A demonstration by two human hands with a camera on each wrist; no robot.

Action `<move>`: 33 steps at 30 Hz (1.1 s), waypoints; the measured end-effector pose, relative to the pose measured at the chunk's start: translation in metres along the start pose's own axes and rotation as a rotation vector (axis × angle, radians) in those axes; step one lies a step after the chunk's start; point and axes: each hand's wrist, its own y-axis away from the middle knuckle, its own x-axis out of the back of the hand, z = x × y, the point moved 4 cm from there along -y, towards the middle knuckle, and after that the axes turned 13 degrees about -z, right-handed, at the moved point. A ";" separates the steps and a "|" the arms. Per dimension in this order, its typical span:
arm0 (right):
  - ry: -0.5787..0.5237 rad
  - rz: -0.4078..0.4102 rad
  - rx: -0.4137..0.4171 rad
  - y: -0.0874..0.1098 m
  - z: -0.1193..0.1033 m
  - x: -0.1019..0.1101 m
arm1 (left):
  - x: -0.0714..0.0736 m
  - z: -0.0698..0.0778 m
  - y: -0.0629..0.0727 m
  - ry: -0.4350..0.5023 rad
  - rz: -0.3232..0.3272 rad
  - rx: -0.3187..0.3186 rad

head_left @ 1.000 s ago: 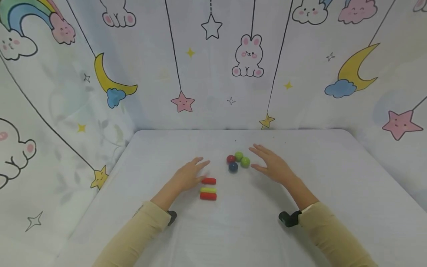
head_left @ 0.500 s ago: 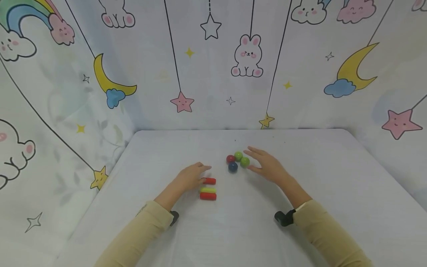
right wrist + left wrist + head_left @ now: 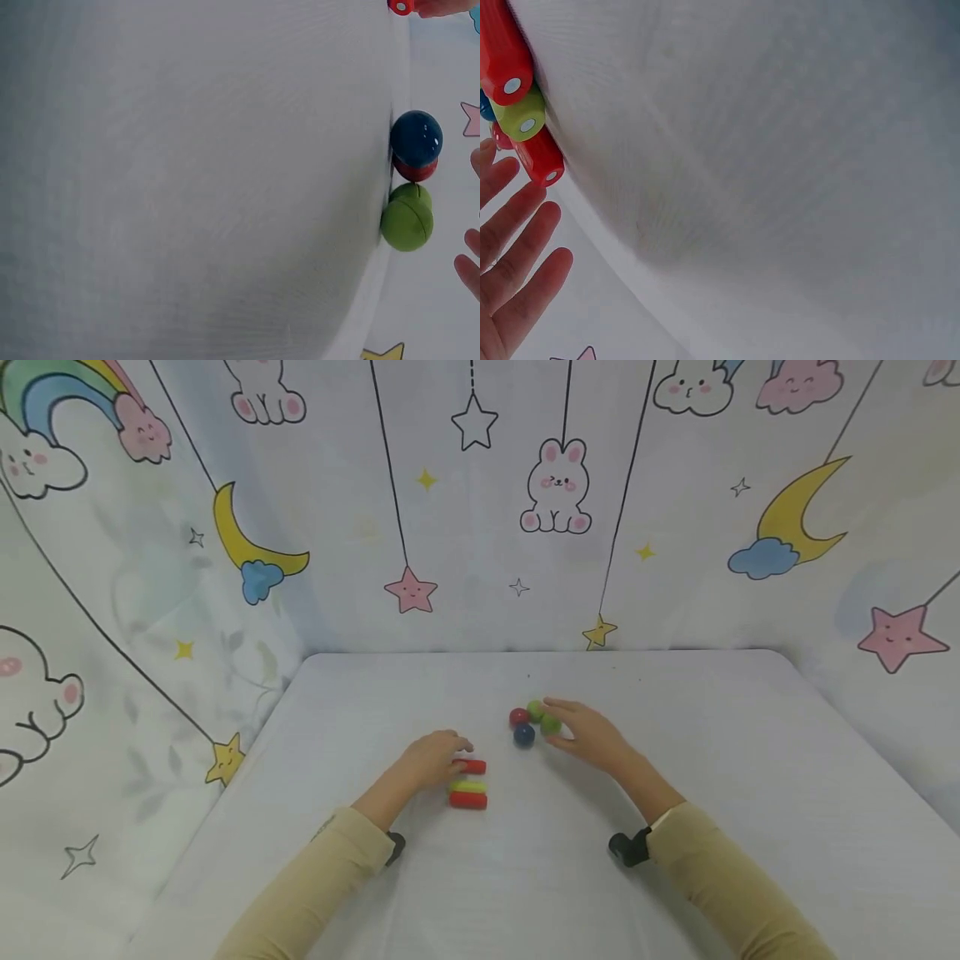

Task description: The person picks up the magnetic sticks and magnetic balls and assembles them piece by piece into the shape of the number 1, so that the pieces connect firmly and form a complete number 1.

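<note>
My left hand (image 3: 431, 760) hovers at the left end of the far red cylinder (image 3: 472, 767), its fingers spread and extended in the left wrist view. A yellow-green cylinder (image 3: 468, 787) and another red cylinder (image 3: 468, 800) lie closer to me, side by side. To their right sits a cluster of small balls: a red ball (image 3: 519, 717), a dark blue ball (image 3: 524, 735), a green ball (image 3: 535, 708) and a second green ball (image 3: 551, 724). Over the right side of this cluster my right hand (image 3: 592, 735) reaches, fingers apart, partly covering the green balls. Neither hand holds anything.
A white cloth covers the table (image 3: 555, 877). Behind and beside it hangs a curtain (image 3: 480, 527) printed with stars, moons and rabbits. A dark wrist device (image 3: 630, 848) protrudes below my right sleeve.
My right hand has moved left, from beside the balls to over the green ones. The left hand has shifted slightly right and closer to me. Cylinders and balls stay put.
</note>
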 end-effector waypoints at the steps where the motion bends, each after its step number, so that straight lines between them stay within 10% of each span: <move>1: 0.005 -0.001 0.001 -0.001 0.000 -0.001 | 0.000 0.000 0.000 0.005 -0.002 0.002; 33: -0.015 -0.180 -0.067 -0.030 -0.016 -0.023 | -0.004 0.017 -0.023 -0.131 -0.122 0.150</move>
